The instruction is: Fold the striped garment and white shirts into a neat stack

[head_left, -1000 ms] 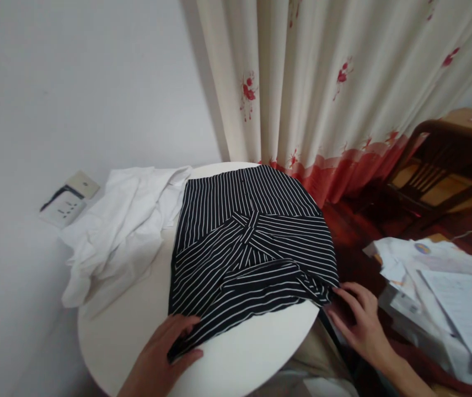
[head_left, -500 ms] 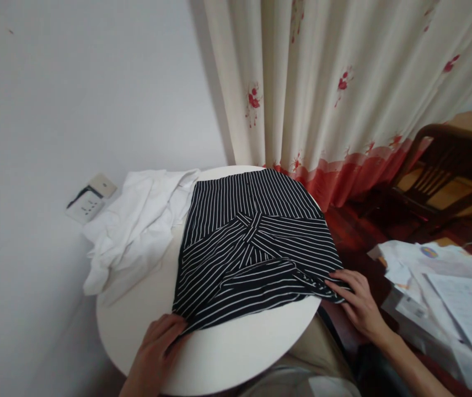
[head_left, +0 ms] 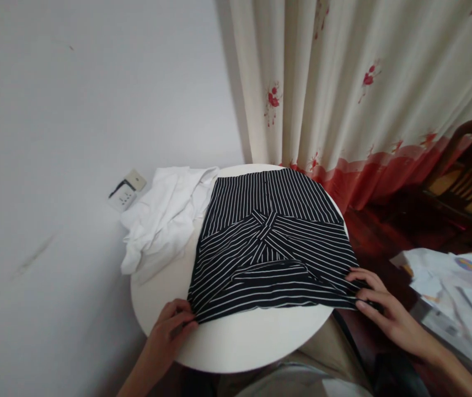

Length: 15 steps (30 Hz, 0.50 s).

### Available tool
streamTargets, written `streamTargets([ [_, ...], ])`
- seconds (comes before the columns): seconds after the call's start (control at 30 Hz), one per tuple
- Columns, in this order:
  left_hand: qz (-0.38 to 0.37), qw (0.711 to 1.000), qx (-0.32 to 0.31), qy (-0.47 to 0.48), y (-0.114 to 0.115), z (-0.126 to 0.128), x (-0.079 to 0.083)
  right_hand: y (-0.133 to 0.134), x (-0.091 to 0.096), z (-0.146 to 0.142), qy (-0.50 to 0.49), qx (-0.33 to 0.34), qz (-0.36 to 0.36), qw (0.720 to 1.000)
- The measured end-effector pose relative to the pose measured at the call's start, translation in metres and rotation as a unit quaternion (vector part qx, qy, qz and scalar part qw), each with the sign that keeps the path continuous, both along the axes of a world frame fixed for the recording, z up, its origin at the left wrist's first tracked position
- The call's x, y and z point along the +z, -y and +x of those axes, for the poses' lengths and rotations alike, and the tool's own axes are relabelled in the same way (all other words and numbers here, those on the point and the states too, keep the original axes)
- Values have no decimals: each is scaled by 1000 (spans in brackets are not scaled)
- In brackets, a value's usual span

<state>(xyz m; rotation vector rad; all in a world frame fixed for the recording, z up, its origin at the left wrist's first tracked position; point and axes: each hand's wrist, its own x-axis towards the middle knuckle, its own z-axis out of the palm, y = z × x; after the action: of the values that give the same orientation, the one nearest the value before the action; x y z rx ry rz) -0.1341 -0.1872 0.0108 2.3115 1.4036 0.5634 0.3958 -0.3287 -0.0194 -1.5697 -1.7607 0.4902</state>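
Note:
A black garment with white stripes [head_left: 277, 242] lies spread on a round white table [head_left: 236, 344], with a crossed, knotted band across its middle. I cannot tell whether it is a top or a skirt. My left hand [head_left: 173, 325] pinches the near left corner of its hem between thumb and fingers. At the near right corner, my right hand [head_left: 379, 303] has its fingers on top and its thumb at the hem, gripping the cloth just past the table's edge. A crumpled white cloth [head_left: 165, 215] lies beside the garment on the left.
A wall with a socket [head_left: 122, 196] stands close on the left. Behind the table hangs a cream and red curtain [head_left: 302, 110]. To the right are a wooden chair [head_left: 459, 171] and a pile of papers and bags [head_left: 455, 292].
The view has turned left, so everything sits farther right. My right hand has closed on the garment's corner, and the near hem looks straighter. My left hand keeps its hold.

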Motion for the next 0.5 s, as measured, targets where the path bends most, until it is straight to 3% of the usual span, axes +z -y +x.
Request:
streamTargets([
  [0.37,-39,998,37,14,7,-1,5,3,-25,-2,0,-76,64,995],
  [0.5,-45,995,57,72,7,0,18,8,-26,-3,10,-96,96,991],
])
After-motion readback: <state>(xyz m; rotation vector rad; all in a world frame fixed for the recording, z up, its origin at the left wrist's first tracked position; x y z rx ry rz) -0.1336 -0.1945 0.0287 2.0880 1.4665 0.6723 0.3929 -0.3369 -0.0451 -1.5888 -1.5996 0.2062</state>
